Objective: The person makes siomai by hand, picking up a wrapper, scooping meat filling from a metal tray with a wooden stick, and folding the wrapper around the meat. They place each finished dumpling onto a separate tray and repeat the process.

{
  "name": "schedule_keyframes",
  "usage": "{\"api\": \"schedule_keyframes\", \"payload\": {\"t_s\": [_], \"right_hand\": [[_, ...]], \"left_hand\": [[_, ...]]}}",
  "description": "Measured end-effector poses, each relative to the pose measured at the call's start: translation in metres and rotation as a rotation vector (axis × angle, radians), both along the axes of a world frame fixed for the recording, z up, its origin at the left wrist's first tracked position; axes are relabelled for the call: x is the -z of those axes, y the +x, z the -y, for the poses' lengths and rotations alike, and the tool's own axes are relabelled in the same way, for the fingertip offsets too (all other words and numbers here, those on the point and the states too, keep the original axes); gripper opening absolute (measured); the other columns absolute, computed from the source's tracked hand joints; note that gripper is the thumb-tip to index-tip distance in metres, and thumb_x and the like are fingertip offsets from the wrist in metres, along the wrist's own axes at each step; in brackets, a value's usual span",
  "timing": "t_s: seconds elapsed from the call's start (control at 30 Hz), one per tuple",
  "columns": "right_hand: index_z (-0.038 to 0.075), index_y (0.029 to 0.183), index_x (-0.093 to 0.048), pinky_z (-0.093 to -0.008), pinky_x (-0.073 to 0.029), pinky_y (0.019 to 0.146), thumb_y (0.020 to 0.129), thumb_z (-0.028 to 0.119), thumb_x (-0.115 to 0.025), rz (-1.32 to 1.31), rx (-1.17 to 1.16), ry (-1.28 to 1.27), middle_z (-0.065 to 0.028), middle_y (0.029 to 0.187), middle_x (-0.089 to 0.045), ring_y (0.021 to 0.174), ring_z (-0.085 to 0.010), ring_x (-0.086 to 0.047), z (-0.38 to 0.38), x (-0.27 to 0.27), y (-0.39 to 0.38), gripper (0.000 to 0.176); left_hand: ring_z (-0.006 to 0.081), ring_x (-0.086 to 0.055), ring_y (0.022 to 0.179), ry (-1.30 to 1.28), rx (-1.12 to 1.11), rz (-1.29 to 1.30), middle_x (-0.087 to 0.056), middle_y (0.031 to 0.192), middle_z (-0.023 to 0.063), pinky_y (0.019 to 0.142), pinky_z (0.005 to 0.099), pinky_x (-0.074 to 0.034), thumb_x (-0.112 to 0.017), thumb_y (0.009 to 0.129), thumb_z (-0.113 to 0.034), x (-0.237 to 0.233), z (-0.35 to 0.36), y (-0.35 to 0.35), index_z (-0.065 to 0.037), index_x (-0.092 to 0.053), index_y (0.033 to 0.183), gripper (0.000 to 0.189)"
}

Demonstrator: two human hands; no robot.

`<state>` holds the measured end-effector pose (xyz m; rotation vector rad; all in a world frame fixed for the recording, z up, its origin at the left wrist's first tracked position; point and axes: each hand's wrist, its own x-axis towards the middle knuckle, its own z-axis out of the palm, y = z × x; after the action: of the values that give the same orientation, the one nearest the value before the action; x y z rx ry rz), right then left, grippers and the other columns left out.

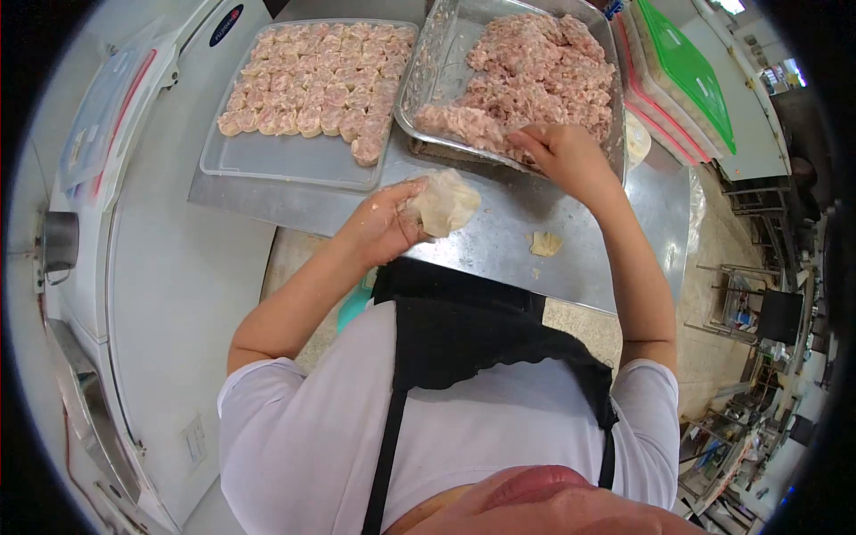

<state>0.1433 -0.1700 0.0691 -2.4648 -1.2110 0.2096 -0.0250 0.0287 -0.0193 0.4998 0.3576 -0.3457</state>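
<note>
Thin round dough wrappers (446, 203) rest in my left hand (389, 221), held over the front edge of the metal table. My right hand (563, 159) is at the near rim of a metal pan (448, 67) of minced meat (544, 76), its fingers closed around something I cannot make out, beside a lump of meat (459, 125). To the left, a clear plastic tray (294, 159) carries rows of filled dumplings (312, 80), with one dumpling (366, 151) at the near right end. A torn wrapper piece (546, 243) lies on the table.
The metal table (499, 254) runs beneath the tray and pan. Stacked containers with a green lid (682, 71) stand at the right, near more wrappers (637, 141) and a clear plastic bag (695, 207). A white appliance (187, 267) is at the left.
</note>
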Motion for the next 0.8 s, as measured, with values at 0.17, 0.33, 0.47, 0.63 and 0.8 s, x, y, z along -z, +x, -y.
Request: {"api": "schedule_keyframes", "payload": {"t_s": [0.17,0.33,0.47,0.63,0.8], "right_hand": [[0.005,0.078,-0.067,-0.045,-0.051,0.069,0.092,0.038,-0.053,0.359,-0.078,-0.302,-0.0179,0.078,-0.066,0.075,-0.0363,-0.064,-0.025,-0.006,-0.025,0.039],[0.003,0.09,-0.069,-0.038,-0.05,0.066,0.092,0.033,-0.055,0.007,0.061,0.136,-0.0148,0.072,-0.065,0.07,-0.027,-0.065,0.002,0.013,-0.01,0.034],[0.003,0.103,-0.07,-0.0274,-0.041,0.056,0.095,0.029,-0.054,-0.31,0.347,0.473,-0.0003,0.063,-0.056,0.06,-0.0105,-0.052,0.023,0.008,0.006,0.032],[0.005,0.114,-0.066,-0.0195,-0.028,0.049,0.097,0.033,-0.053,-0.55,0.3,0.788,0.0062,0.063,-0.044,0.053,-0.0034,-0.037,0.02,-0.01,-0.011,0.035],[0.003,0.114,-0.065,-0.0217,-0.039,0.053,0.093,0.027,-0.062,-0.357,0.4,0.63,0.0026,0.066,-0.054,0.059,-0.0059,-0.049,0.033,0.015,-0.022,0.032]], "left_hand": [[0.0216,-0.063,0.099,0.975,0.071,0.496,-0.065,0.107,0.013,0.087,0.0329,-0.049,-0.049,0.098,-0.027,-0.028,-0.004,0.0,0.003,-0.058,0.116,0.037],[0.0181,-0.062,0.095,1.22,-0.113,0.604,-0.066,0.104,0.0105,0.085,0.0292,-0.047,-0.052,0.097,-0.027,-0.043,0.006,0.014,0.003,-0.062,0.111,0.035],[0.0195,-0.062,0.097,0.522,-0.455,0.265,-0.063,0.11,0.0104,0.084,0.0285,-0.048,-0.055,0.095,-0.022,-0.053,0.023,0.049,0.004,-0.055,0.119,0.035],[0.0309,-0.053,0.116,0.057,-0.468,0.439,-0.053,0.125,0.0176,0.098,0.0437,-0.045,-0.044,0.098,-0.031,-0.069,0.047,0.106,0.004,-0.042,0.129,0.046],[0.0333,-0.046,0.124,-0.128,-0.563,0.486,-0.05,0.13,0.0189,0.107,0.0504,-0.032,-0.035,0.096,-0.052,-0.098,0.06,0.117,0.004,-0.042,0.13,0.066]]}}
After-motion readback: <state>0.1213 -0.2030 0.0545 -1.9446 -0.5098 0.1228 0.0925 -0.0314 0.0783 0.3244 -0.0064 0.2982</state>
